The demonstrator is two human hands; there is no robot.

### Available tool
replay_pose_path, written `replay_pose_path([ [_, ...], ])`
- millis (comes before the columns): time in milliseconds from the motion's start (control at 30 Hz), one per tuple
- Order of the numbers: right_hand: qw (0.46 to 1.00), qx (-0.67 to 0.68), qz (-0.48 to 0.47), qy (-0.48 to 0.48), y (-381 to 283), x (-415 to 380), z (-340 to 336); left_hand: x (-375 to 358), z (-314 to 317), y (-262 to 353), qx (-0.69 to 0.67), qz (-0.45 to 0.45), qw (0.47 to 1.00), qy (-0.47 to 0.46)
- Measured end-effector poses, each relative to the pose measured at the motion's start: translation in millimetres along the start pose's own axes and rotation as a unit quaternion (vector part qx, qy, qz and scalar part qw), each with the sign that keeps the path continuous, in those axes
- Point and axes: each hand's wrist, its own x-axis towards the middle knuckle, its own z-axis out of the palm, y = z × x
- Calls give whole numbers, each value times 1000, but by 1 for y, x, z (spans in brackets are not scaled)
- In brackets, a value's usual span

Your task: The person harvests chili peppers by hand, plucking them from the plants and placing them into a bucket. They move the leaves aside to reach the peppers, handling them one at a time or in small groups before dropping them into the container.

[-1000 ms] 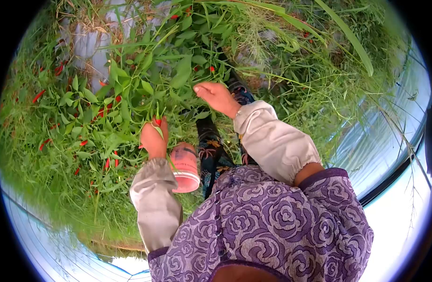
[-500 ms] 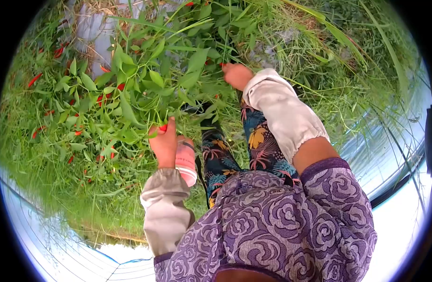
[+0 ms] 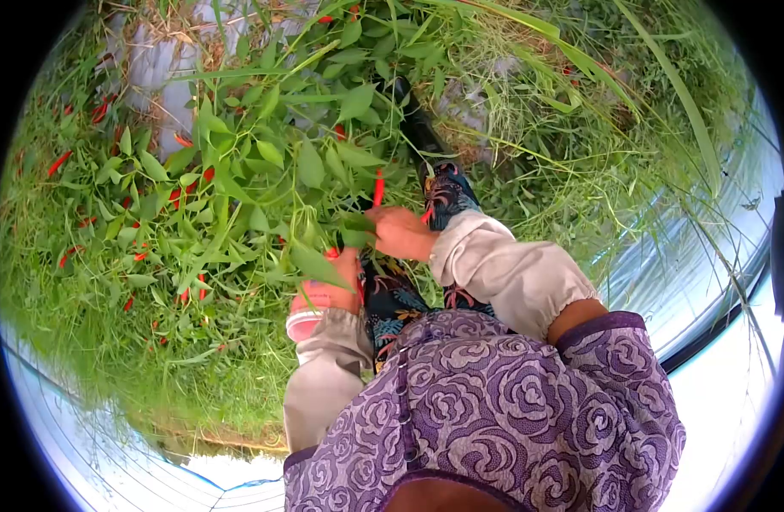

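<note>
My right hand (image 3: 400, 232) is closed in front of my legs, fingers curled. A red chili pepper (image 3: 378, 188) sticks up from its fingers, and another bit of red shows at its wrist side. Just below and left, my left hand (image 3: 349, 271) is partly covered by a leaf, with a red chili pepper (image 3: 332, 253) at its closed fingers. Beside the left wrist is a pinkish, white-rimmed plastic container (image 3: 307, 317), mostly behind the hand and sleeve. Leafy chili plants (image 3: 264, 154) stand right before both hands.
More red chilies (image 3: 59, 163) hang among the leaves on the left. Grey plastic sheeting (image 3: 162, 77) lies on the ground at the upper left. A dark boot (image 3: 419, 124) stands among grass. Long grass blades (image 3: 682, 102) arch across the upper right.
My right hand has come down and left from the plant's far side, close to my left hand. The left hand has moved right and slightly down, along with the container.
</note>
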Motion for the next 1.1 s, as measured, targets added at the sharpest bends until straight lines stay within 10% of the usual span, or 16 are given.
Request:
replay_pose_path([
  [167,999,-11,47,-17,-30,-6,10,2,-1,34,-255,-67,963,-61],
  [667,994,64,92,4,-106,-64,-45,0,-13,52,-247,20,962,-117],
  [833,978,-38,154,139,-12,-52,-50,-7,-30,64,-250,2,961,-120],
  [1100,998,-33,-28,51,-20,3,-26,-12,-47,77,-301,10,942,-147],
])
